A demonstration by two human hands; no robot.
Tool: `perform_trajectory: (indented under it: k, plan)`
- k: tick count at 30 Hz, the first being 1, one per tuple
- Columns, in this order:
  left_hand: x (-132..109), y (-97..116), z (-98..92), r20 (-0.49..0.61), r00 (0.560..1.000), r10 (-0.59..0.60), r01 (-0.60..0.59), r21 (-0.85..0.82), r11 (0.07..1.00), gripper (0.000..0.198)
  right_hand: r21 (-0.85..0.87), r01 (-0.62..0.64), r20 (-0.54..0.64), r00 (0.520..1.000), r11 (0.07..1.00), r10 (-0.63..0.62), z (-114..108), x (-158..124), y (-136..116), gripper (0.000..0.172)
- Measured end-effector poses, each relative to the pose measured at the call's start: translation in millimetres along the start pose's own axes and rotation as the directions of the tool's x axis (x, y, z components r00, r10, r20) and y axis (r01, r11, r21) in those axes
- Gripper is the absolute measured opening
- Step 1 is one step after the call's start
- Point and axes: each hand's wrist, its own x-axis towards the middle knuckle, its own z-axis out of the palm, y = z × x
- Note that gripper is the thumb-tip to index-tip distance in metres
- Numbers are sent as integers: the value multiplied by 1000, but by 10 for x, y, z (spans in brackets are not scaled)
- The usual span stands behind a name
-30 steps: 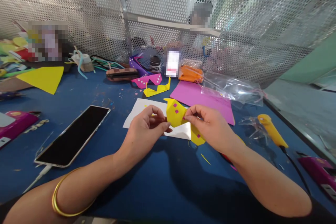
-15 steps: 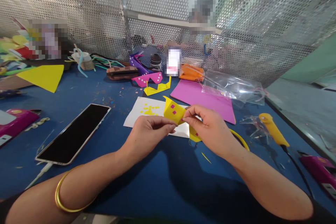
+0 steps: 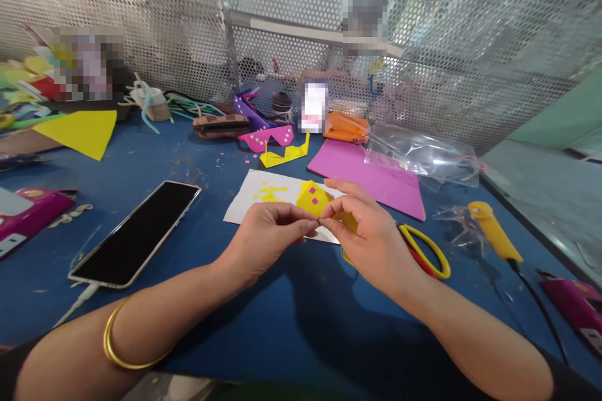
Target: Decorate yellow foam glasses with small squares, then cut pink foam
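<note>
Between my two hands are yellow paper glasses [image 3: 308, 202] dotted with small pink squares; much of their right part is hidden behind my fingers. My left hand [image 3: 270, 235] pinches the lower edge with thumb and forefinger. Beside it, my right hand [image 3: 364, 219] is closed on the same edge, its fingertips almost touching the left ones. Under the glasses lies a white sheet [image 3: 242, 200] with small yellow paper bits [image 3: 271, 192] on it. Scissors with yellow and red handles [image 3: 430, 257] lie next to my right wrist.
Pink glasses [image 3: 270, 138] and a plain yellow pair [image 3: 285, 155] stand farther back. A purple sheet [image 3: 376, 178] and a clear plastic bag [image 3: 418, 153] lie to the right, near a yellow glue gun [image 3: 493, 232]. A phone [image 3: 136, 235] with a cable lies left.
My right fingers have moved down and left to meet my left fingertips. The yellow glasses have tilted, and more of the scissors shows.
</note>
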Motion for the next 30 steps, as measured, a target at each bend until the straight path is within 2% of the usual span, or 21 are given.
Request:
perform_trajectory:
  k: [8, 16, 23, 26, 30]
  plan:
    - [-1, -24, 0, 0, 1000, 6, -6, 8, 1000, 14, 11, -33, -61, 998, 999, 33, -94, 31, 10, 8]
    - [-7, -8, -14, -6, 996, 86, -86, 82, 993, 9, 6, -24, -4, 1000, 1000, 24, -62, 15, -4, 8]
    - [-4, -29, -6, 0, 995, 104, -103, 122, 987, 9, 41, 13, 48, 999, 999, -15, -59, 24, -14, 10]
    - [1, -47, -14, -4, 996, 92, -90, 114, 989, 11, 94, -60, 70, 996, 994, 54, -107, 58, -33, 12]
    - [-1, -48, -17, -5, 997, 83, -81, 147, 986, 12, 171, -277, 121, 958, 946, 259, -174, 112, -35, 12]
